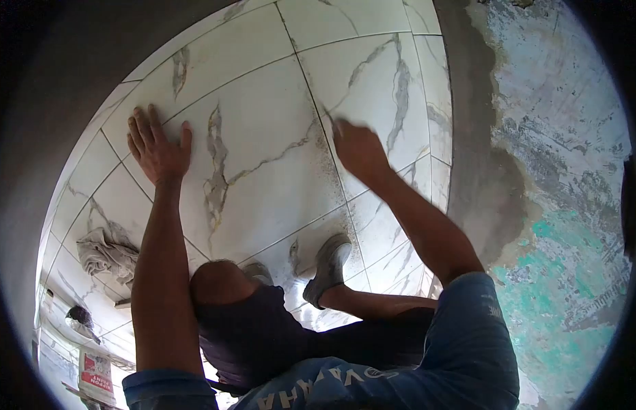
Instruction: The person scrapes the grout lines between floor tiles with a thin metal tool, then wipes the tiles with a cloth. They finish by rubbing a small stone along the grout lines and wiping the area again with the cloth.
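Note:
White floor tiles (263, 116) with grey and gold veins spread below me, with dark joints between them. My left hand (158, 145) lies flat on a tile at the left, fingers spread, holding nothing. My right hand (359, 147) is closed around a small thin tool (329, 115), whose tip is at the long joint right of the middle. The tool is blurred and its kind cannot be made out. Specks of grey dust (325, 154) lie along that joint, just below my right hand.
A crumpled grey cloth (107, 255) lies at the left. Behind it are a dark bundle (79, 316) and a red and white packet (97, 372). A rough wall (557, 137) with grey and green patches runs along the right. My shoe (329, 268) rests on the tiles.

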Demonstrator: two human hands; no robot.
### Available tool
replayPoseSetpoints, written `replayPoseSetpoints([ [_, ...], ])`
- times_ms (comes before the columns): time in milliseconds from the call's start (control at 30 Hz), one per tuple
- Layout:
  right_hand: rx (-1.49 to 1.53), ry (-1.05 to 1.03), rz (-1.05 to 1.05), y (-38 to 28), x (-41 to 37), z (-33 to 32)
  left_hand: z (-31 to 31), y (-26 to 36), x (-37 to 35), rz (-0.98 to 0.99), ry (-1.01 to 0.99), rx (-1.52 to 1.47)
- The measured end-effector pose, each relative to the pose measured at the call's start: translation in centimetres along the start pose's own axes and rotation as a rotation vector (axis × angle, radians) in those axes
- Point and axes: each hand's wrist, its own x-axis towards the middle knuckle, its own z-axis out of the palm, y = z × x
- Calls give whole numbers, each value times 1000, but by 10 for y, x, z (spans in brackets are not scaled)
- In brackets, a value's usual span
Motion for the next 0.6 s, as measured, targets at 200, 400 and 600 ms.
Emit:
replayPoseSetpoints([
  [200,-18,219,-11,-28,151,-13,1,1,0,8,14,23],
  [400,-130,-57,21,11,23,45,3,-1,0,13,12,44],
  [600,-80,-679,260,50,-188,80,-1,2,0,20,2,37],
])
